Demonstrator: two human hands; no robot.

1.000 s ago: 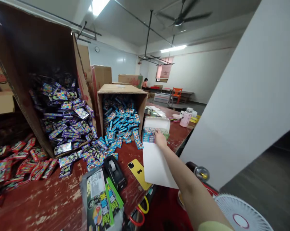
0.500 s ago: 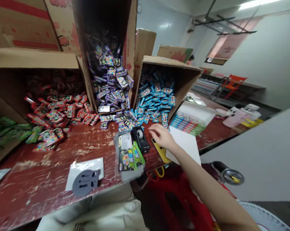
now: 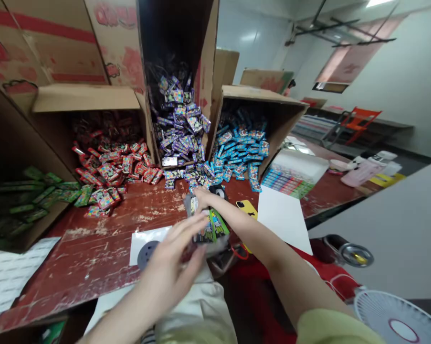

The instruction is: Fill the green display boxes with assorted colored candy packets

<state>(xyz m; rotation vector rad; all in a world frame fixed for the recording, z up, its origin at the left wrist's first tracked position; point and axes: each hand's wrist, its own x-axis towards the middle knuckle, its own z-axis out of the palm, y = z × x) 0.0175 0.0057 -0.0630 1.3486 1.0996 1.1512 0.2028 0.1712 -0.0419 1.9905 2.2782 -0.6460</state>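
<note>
My left hand (image 3: 172, 258), smeared by motion, hovers over the front of the table with its fingers stretched out and thumb apart, holding nothing. It is nearest to a clear plastic bag of black and green printed packaging (image 3: 218, 224). My right hand (image 3: 202, 197) reaches across to the top of that bag and appears to touch it; its fingertips are partly hidden, so its grip is unclear. Behind the right wrist a black tape dispenser (image 3: 218, 192) is partly covered. Beside my left hand lie a white sheet (image 3: 138, 241) and a grey round-edged piece with slots (image 3: 145, 253).
Cartons on their sides spill green packets (image 3: 32, 196), red packets (image 3: 108, 167), purple packets (image 3: 181, 134) and blue packets (image 3: 240, 148). At right are a yellow phone (image 3: 249, 209), white paper (image 3: 281, 215) and a stacked set of coloured packets (image 3: 287, 179). A fan (image 3: 397, 315) stands lower right.
My right hand has moved left, from beside the phone to the plastic bag. My left hand has come into view from below. The view has shifted left.
</note>
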